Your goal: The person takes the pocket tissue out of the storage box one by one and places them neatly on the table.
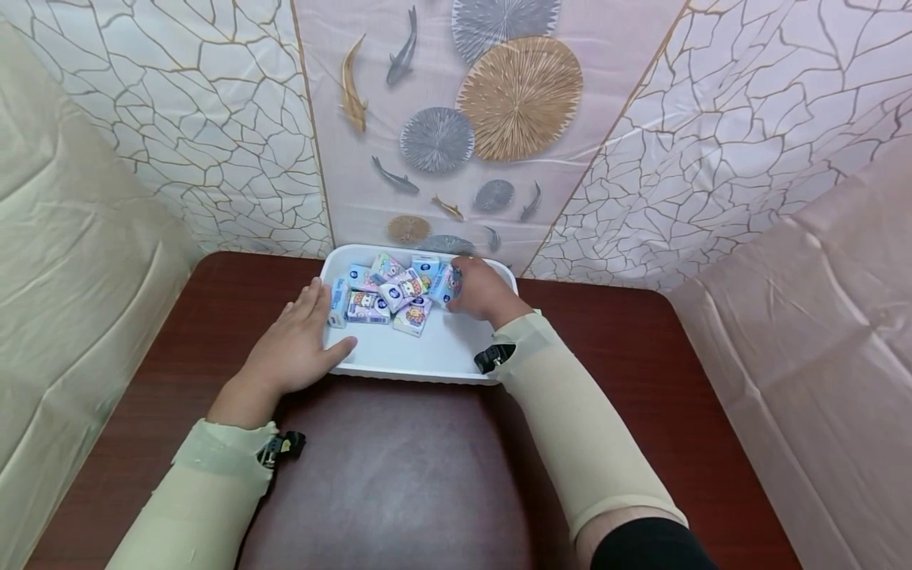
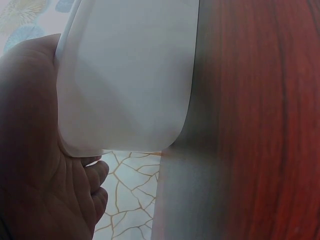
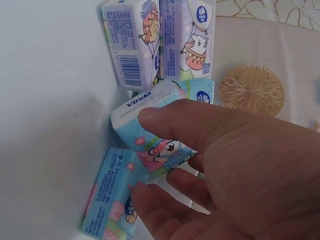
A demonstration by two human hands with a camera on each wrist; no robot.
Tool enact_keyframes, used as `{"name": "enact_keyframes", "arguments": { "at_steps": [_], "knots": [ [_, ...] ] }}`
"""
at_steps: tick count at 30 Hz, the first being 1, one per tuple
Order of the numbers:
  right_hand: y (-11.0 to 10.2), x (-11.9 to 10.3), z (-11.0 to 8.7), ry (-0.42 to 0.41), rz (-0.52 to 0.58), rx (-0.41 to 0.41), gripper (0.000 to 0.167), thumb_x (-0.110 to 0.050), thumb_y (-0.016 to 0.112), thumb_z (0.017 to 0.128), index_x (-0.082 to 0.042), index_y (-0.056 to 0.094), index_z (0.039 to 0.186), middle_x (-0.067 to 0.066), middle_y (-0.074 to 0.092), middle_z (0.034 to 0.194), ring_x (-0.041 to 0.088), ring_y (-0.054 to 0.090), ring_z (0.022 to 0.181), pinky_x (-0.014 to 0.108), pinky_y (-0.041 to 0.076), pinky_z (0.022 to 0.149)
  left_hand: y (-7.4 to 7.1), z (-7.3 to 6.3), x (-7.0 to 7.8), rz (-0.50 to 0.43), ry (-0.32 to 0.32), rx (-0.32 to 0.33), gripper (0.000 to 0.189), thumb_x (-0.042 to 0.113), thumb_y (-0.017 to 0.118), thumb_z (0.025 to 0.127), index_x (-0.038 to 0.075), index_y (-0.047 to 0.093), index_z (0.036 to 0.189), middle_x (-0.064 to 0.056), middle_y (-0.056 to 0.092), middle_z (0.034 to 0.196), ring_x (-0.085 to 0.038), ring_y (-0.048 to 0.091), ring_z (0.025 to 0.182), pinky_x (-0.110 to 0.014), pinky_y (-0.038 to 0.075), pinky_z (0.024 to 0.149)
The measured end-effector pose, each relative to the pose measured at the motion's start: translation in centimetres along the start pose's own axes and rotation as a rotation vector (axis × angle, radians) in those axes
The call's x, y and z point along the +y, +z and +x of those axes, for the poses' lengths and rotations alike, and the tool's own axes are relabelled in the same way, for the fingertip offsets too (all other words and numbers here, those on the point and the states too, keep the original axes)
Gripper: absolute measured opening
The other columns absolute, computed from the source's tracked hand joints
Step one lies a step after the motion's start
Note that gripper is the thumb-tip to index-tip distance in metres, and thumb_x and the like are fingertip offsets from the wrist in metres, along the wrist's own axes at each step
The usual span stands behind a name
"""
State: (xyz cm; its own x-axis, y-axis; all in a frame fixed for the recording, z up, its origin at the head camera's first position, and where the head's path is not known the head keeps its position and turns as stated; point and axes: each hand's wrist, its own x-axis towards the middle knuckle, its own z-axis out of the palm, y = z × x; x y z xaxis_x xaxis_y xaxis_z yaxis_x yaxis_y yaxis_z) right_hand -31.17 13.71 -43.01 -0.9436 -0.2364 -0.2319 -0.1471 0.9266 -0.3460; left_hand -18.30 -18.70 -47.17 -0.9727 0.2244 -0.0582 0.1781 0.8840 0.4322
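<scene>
Several small, cartoon-printed tissue packs (image 1: 368, 307) lie inside a white rectangular plastic tray (image 1: 406, 352); right of its centre, the right hand (image 1: 487, 293) pinches a light-blue pack (image 1: 445, 285); the straight-fingered left hand (image 1: 294, 347) touches the tray's left rim.

Left forearm (image 1: 203, 491) extended forward; left grip (image 1: 295, 348) with fingers straight, thumb spread inward. Right forearm (image 1: 580, 427) slanting forward and inward; right grip (image 1: 486, 293) pinching, thumb opposite bent fingers.
</scene>
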Motion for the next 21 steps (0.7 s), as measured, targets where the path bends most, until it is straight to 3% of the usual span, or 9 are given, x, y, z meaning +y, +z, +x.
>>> {"name": "enact_keyframes", "arguments": {
  "at_steps": [8,21],
  "knots": [
    [0.20,0.01,0.09,0.010,0.011,0.013,0.096,-0.028,0.094,0.094,-0.011,0.043,0.173,0.017,0.042,0.177,0.031,0.054,0.152,0.046,0.046,0.130,-0.01,-0.01,0.04,0.009,0.005,-0.008,0.110,0.070,0.051,0.110,-0.001,0.002,0.179,-0.021,-0.007,0.190,-0.047,0.005,0.176,-0.065,0.012,0.142],
    [0.33,-0.12,0.25,0.007,0.020,0.008,0.093,-0.028,0.094,0.093,-0.008,0.045,0.170,0.012,0.059,0.158,0.026,0.062,0.130,0.044,0.054,0.119,-0.08,0.05,-0.01,0.010,0.003,-0.012,0.109,0.067,0.052,0.111,-0.001,0.001,0.178,-0.020,-0.009,0.190,-0.046,0.004,0.177,-0.065,0.011,0.143]
  ]
}}
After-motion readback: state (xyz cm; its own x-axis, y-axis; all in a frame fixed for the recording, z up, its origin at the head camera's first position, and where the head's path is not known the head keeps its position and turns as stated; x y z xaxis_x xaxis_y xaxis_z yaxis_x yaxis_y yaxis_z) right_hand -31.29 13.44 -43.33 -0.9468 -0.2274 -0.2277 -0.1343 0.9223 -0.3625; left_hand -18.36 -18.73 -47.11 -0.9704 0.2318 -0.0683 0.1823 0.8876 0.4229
